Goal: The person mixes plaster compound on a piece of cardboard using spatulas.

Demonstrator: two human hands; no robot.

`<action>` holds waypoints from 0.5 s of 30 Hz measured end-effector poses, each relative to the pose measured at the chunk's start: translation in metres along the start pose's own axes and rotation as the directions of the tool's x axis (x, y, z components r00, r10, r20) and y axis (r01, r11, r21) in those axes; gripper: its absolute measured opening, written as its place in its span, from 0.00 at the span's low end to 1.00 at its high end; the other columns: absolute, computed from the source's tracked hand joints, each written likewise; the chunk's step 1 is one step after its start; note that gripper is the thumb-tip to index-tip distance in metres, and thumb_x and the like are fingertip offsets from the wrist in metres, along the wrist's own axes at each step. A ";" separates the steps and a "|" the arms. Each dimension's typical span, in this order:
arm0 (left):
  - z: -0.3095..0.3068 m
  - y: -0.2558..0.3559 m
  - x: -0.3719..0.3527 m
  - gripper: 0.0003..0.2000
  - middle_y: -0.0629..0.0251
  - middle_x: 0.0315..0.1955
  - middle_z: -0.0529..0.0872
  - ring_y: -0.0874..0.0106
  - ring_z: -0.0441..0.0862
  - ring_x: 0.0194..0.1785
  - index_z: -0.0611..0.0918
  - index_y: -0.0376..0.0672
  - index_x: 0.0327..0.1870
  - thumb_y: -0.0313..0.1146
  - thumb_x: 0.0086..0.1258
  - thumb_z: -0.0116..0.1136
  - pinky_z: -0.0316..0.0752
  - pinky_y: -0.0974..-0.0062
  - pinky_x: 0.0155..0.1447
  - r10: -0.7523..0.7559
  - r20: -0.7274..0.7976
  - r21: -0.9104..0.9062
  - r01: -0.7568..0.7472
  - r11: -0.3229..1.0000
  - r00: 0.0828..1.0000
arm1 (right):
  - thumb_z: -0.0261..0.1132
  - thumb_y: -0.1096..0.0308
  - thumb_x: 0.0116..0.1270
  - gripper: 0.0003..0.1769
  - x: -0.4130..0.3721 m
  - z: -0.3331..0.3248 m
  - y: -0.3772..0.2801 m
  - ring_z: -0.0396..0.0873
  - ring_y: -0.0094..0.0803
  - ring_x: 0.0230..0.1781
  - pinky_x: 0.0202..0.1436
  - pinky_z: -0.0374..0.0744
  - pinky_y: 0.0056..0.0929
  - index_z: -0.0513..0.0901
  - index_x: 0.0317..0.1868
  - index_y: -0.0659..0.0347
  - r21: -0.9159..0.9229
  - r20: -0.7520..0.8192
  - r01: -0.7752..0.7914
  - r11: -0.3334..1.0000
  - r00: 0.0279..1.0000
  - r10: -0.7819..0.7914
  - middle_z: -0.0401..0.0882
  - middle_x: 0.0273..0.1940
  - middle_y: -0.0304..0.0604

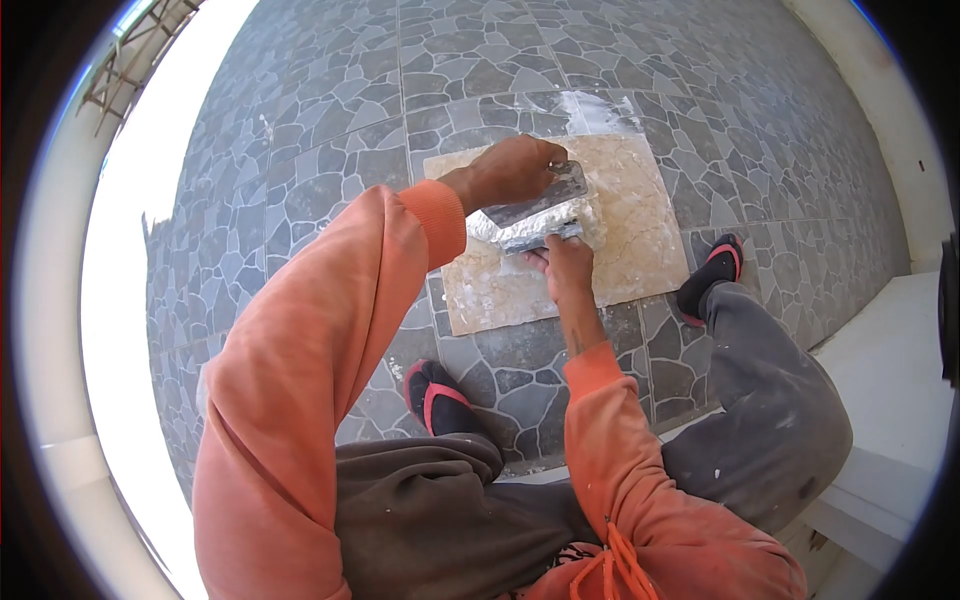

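A beige marble-look board or tile (625, 275) lies on the floor in front of me. Over it, my left hand (515, 170) is closed at the far edge of a wide, smeared scraper blade (525, 208). Thick white paste (565, 214) sits along that blade's near side. Closer to me, my right hand (568, 268) grips a second scraper (528, 242), thumb on top, its edge against the paste. The fingers of my left hand are partly hidden, as are both tools' handles.
White smears (600, 112) mark the grey stone-pattern floor (480, 60) beyond the board. My feet in red-strapped sandals (440, 400) stand near the board's near corners. A pale wall (850, 100) runs along the right, with a white ledge (890, 345) below it.
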State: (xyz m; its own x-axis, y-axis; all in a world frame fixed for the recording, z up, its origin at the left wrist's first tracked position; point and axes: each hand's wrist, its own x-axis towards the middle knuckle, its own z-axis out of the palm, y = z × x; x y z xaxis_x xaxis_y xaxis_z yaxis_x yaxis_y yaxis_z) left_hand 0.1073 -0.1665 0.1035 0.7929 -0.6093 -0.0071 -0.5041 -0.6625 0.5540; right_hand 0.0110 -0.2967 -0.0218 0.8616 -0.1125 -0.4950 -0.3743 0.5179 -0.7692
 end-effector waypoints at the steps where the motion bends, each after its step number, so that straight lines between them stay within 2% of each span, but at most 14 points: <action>1: 0.003 0.001 -0.001 0.13 0.45 0.37 0.86 0.50 0.84 0.40 0.82 0.38 0.49 0.31 0.66 0.59 0.76 0.58 0.46 -0.006 -0.002 -0.014 0.006 1.000 1.000 | 0.54 0.77 0.66 0.13 -0.001 0.003 -0.004 0.85 0.43 0.40 0.43 0.88 0.43 0.75 0.49 0.75 -0.004 -0.009 0.000 1.000 1.000 0.000 0.81 0.46 0.55; 4: 0.016 0.000 -0.004 0.13 0.45 0.36 0.86 0.49 0.84 0.41 0.82 0.39 0.49 0.31 0.65 0.59 0.76 0.58 0.48 -0.028 0.004 -0.058 0.029 0.998 1.000 | 0.55 0.75 0.67 0.12 -0.003 0.008 -0.015 0.85 0.43 0.39 0.42 0.88 0.43 0.75 0.48 0.75 -0.037 0.008 0.003 0.999 1.000 -0.003 0.81 0.44 0.56; 8: 0.029 0.002 -0.009 0.13 0.45 0.37 0.86 0.48 0.84 0.42 0.82 0.40 0.48 0.30 0.63 0.57 0.77 0.55 0.48 -0.063 -0.004 -0.011 0.063 0.998 0.998 | 0.56 0.75 0.67 0.12 -0.005 0.011 -0.028 0.85 0.43 0.37 0.41 0.88 0.42 0.75 0.48 0.75 -0.094 0.044 0.028 0.995 0.999 -0.024 0.81 0.42 0.55; 13: 0.033 -0.004 -0.006 0.13 0.44 0.38 0.86 0.48 0.84 0.43 0.83 0.39 0.47 0.28 0.61 0.55 0.77 0.54 0.48 -0.124 -0.099 0.035 0.128 0.991 0.987 | 0.56 0.75 0.68 0.11 -0.010 0.014 -0.045 0.85 0.40 0.33 0.38 0.88 0.39 0.76 0.46 0.74 -0.192 0.094 0.052 0.980 0.995 -0.035 0.82 0.38 0.52; 15: 0.033 -0.007 -0.005 0.13 0.44 0.38 0.86 0.47 0.83 0.43 0.83 0.38 0.46 0.27 0.61 0.55 0.77 0.54 0.48 -0.135 -0.135 0.070 0.145 0.987 0.982 | 0.55 0.74 0.67 0.12 -0.014 0.015 -0.054 0.85 0.38 0.33 0.37 0.88 0.38 0.77 0.46 0.74 -0.247 0.064 0.068 0.967 0.997 -0.054 0.82 0.38 0.51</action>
State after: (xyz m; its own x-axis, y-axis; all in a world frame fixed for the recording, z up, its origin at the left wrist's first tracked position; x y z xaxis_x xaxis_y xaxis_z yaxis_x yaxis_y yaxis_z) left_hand 0.0961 -0.1729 0.0722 0.8925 -0.4501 0.0306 -0.4065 -0.7729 0.4873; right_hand 0.0239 -0.3105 0.0328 0.9005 -0.0858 -0.4263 -0.3881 0.2835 -0.8769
